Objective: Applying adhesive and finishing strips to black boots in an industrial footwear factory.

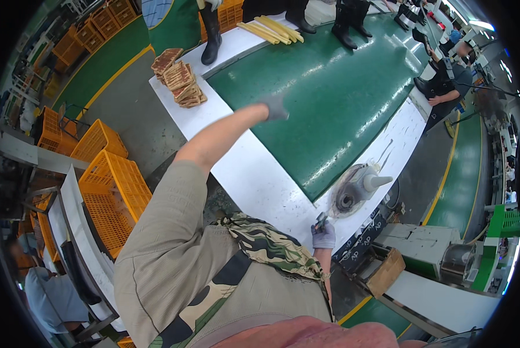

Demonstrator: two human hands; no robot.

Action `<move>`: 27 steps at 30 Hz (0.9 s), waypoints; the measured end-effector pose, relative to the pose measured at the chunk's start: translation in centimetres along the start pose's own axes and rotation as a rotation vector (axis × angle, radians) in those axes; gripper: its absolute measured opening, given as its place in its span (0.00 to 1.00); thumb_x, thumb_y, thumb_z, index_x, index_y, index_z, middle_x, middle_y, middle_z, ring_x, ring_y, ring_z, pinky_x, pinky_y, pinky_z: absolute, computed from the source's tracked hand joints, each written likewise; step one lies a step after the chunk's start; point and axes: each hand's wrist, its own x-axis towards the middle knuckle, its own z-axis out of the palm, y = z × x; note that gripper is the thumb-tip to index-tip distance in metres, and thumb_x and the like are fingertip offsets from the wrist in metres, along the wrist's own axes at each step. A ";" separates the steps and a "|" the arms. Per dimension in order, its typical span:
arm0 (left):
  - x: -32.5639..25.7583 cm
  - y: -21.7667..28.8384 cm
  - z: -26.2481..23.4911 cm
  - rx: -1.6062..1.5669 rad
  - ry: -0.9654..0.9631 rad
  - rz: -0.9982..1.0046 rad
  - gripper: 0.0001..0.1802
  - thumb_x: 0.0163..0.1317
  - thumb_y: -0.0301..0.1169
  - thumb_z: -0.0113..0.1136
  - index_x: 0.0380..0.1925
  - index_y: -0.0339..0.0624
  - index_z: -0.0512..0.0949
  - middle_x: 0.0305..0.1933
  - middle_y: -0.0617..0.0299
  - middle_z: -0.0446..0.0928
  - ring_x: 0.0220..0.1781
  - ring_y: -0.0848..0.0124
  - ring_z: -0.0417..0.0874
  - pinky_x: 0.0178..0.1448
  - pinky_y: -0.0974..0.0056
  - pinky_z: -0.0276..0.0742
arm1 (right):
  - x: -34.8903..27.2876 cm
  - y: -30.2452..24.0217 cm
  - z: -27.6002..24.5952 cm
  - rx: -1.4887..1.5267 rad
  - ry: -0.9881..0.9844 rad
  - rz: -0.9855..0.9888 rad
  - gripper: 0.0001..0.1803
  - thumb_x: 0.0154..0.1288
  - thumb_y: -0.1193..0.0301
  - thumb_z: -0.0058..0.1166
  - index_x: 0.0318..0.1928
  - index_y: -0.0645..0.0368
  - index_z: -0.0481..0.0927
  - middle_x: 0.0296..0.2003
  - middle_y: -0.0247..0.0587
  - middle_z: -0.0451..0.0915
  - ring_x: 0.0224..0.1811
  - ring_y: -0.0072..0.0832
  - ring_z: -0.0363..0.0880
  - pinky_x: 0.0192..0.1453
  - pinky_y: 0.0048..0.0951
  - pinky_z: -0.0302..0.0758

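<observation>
My left hand, in a grey glove, reaches out over the green work surface. Motion smears its fingers, so I cannot see whether they grip anything. Close to my body, above the white table border, my gloved right hand is closed around a small dark tool with a metallic part; its exact kind is unclear. Just beyond that hand lies a stained round dish. A whitish bottle with a cone-shaped nozzle leans over it.
Brown slabs are stacked at the far-left corner. Yellow strips and black boots occupy the far side. A co-worker is at the far right. Orange crates stand left of me, a machine right.
</observation>
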 end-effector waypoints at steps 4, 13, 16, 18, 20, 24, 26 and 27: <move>-6.8 -1.6 9.2 -0.083 -0.079 -0.114 0.48 0.52 0.51 0.64 0.70 0.39 0.61 0.71 0.44 0.64 0.71 0.52 0.67 0.72 0.56 0.65 | 0.9 0.2 -2.8 0.072 0.042 0.018 0.10 0.64 0.65 0.54 0.39 0.58 0.79 0.28 0.41 0.80 0.30 0.36 0.77 0.42 0.44 0.78; -20.1 -9.8 17.7 0.245 0.257 -0.264 0.39 0.61 0.50 0.58 0.66 0.35 0.65 0.73 0.43 0.57 0.77 0.47 0.51 0.78 0.44 0.42 | 2.4 0.5 -4.1 0.199 -0.136 0.024 0.04 0.59 0.70 0.57 0.30 0.56 0.77 0.32 0.44 0.82 0.29 0.39 0.80 0.45 0.52 0.81; -19.8 -10.1 17.9 0.280 0.253 -0.292 0.40 0.62 0.52 0.55 0.67 0.37 0.64 0.74 0.45 0.57 0.77 0.49 0.51 0.79 0.45 0.40 | 2.3 0.4 -4.1 0.286 -0.124 0.105 0.04 0.60 0.69 0.57 0.30 0.53 0.78 0.36 0.44 0.84 0.33 0.41 0.82 0.48 0.54 0.81; -20.0 -10.0 18.2 0.290 0.230 -0.318 0.40 0.63 0.53 0.54 0.68 0.38 0.63 0.75 0.46 0.56 0.78 0.50 0.50 0.79 0.45 0.39 | 2.3 0.3 -4.2 0.279 -0.125 0.112 0.04 0.60 0.68 0.57 0.31 0.53 0.78 0.38 0.44 0.84 0.35 0.41 0.83 0.49 0.54 0.80; -19.8 -10.0 18.1 0.303 0.233 -0.316 0.40 0.63 0.53 0.53 0.68 0.38 0.63 0.75 0.47 0.56 0.78 0.51 0.50 0.79 0.46 0.39 | 2.6 0.2 -3.9 0.269 -0.130 0.121 0.04 0.61 0.67 0.57 0.32 0.52 0.79 0.40 0.44 0.84 0.38 0.41 0.83 0.50 0.55 0.80; -19.6 -9.7 17.2 0.316 0.227 -0.320 0.40 0.63 0.53 0.52 0.68 0.38 0.62 0.75 0.47 0.56 0.78 0.50 0.50 0.79 0.46 0.39 | 2.6 0.2 -4.5 0.223 -0.208 0.145 0.06 0.61 0.65 0.57 0.35 0.53 0.80 0.39 0.43 0.84 0.38 0.40 0.83 0.52 0.56 0.79; -19.6 -9.9 17.7 0.333 0.225 -0.316 0.40 0.63 0.53 0.52 0.69 0.38 0.62 0.75 0.46 0.55 0.78 0.50 0.50 0.79 0.46 0.39 | 2.7 0.2 -4.2 0.236 -0.226 0.137 0.07 0.62 0.65 0.56 0.35 0.54 0.80 0.39 0.43 0.85 0.37 0.40 0.83 0.52 0.55 0.78; -19.4 -9.7 17.7 0.323 0.214 -0.318 0.40 0.63 0.53 0.52 0.69 0.38 0.62 0.75 0.46 0.55 0.78 0.49 0.50 0.79 0.45 0.39 | 2.7 0.2 -4.2 0.244 -0.196 0.140 0.07 0.62 0.65 0.56 0.35 0.54 0.80 0.38 0.43 0.85 0.37 0.40 0.83 0.53 0.55 0.78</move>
